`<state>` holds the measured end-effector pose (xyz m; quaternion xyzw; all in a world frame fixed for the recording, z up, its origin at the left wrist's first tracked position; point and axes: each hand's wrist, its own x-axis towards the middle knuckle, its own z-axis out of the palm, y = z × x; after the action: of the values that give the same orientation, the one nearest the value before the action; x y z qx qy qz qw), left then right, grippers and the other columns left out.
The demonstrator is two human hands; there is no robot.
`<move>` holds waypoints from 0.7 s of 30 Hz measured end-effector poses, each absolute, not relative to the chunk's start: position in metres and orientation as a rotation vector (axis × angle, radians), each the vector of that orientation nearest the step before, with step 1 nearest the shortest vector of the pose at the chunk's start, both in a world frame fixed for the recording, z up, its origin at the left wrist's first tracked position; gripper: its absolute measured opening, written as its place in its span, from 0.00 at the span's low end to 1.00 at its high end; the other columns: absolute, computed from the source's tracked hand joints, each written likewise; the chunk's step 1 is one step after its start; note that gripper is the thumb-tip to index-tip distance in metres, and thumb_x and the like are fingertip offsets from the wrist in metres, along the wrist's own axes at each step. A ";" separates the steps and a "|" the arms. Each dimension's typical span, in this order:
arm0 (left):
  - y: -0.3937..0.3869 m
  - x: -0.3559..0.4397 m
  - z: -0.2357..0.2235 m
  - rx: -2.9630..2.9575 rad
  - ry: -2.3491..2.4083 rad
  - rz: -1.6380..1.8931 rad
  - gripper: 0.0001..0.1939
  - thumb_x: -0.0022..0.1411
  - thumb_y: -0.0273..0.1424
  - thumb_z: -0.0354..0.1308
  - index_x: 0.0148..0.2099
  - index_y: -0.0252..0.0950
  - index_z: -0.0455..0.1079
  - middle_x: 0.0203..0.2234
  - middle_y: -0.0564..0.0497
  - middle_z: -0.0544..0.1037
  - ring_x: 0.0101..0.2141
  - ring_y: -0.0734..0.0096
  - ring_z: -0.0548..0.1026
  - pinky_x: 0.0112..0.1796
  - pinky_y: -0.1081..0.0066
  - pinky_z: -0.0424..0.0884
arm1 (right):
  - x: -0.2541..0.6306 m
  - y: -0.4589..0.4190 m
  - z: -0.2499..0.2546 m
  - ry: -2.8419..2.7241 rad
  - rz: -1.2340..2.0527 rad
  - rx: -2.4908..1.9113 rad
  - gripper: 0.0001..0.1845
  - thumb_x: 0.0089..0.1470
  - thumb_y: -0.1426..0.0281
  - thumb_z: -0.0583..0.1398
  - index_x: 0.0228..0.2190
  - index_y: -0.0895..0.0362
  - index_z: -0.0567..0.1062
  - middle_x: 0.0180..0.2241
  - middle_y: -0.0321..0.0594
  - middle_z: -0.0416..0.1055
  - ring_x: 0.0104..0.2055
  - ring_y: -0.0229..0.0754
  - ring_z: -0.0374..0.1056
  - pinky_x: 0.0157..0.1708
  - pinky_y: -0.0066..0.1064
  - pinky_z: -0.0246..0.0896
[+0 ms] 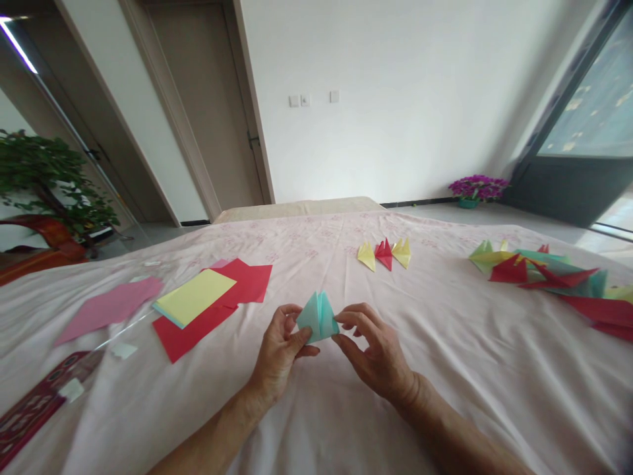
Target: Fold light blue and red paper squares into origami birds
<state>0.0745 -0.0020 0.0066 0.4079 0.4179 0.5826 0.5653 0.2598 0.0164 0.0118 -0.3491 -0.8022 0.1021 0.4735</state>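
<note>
A piece of folded light-blue paper (319,316) is held up between both hands, over the middle of the cloth. Its two points stand upward with a slit between them. On the left side my left hand (283,343) pinches it, thumb across the front and fingers behind. My right hand (373,346) has its thumb and index finger closed on the right corner of the same paper. Beyond the hands lie two folded yellow paper pieces, one on the left (366,255) and one on the right (402,253), with a folded red piece (384,254) between them.
Pale pink cloth (316,422) covers the surface. To the left are yellow sheets (195,297), red sheets (247,280), a pink sheet (111,307) and a dark red package (34,402). Several folded paper pieces (544,270) lie heaped at the right.
</note>
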 end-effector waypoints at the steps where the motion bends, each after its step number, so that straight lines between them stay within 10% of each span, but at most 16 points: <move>1: -0.002 0.075 0.007 0.967 0.991 1.385 0.21 0.53 0.36 0.67 0.46 0.41 0.62 0.35 0.56 0.71 0.32 0.75 0.73 0.26 0.76 0.76 | 0.260 0.016 0.012 -1.972 0.232 -0.860 0.08 0.58 0.70 0.59 0.41 0.53 0.70 0.38 0.42 0.70 0.36 0.41 0.69 0.33 0.33 0.68; 21: -0.003 0.075 0.005 1.095 0.917 1.432 0.17 0.59 0.33 0.63 0.46 0.40 0.60 0.49 0.50 0.69 0.35 0.72 0.76 0.29 0.70 0.80 | 0.262 0.016 0.013 -2.087 0.393 -0.706 0.08 0.59 0.75 0.57 0.38 0.51 0.73 0.42 0.42 0.67 0.35 0.38 0.68 0.35 0.31 0.67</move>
<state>0.0749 -0.0030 0.0053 0.4588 0.3842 0.6001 0.5308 0.2616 0.0160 0.0133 -0.2837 -0.8390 0.1581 0.4365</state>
